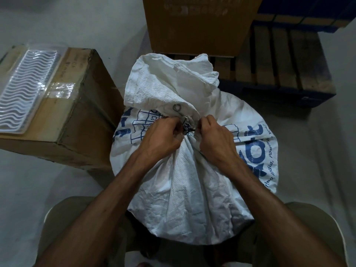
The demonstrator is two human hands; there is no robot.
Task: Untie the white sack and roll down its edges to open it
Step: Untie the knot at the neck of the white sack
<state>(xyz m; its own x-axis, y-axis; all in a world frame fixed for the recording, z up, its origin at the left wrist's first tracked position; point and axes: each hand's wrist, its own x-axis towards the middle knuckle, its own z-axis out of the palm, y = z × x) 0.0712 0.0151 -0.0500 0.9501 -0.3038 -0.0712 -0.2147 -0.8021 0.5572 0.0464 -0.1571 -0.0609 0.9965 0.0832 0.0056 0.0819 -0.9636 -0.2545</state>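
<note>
Head view, white sack (192, 180): it stands on the floor (34, 180) between the person's knees, full and rounded; the neck is gathered tight near the top, so the loose mouth flops away from the person above the tie; close placement keeps the knot within easy reach of both hands.
Tie (187, 131): a thin dark cord cinches the neck; it is not yet undone, so the rolling of the edges has not begun, as I judge.
Left hand (163, 137): fingers curled and pinched at the left side of the knot, likely steadying the cord while it is picked apart.
Right hand (213, 137): fingers pinched at the right side of the knot; which strand each hand holds is too small to tell.
Eyelet (176, 107): a metal ring set in the fabric just above the tie.
Writing: blue print on the sack; a grid-like drawing at left; large letters at right, cut by folds; a smaller line reads partly "India, Power"; the rest is unreadable.
Surroundings: a cardboard box (81, 116) at left carries a clear plastic tray (27, 89); a wooden pallet (279, 60) lies beyond the sack; box print is too blurred to read.
</note>
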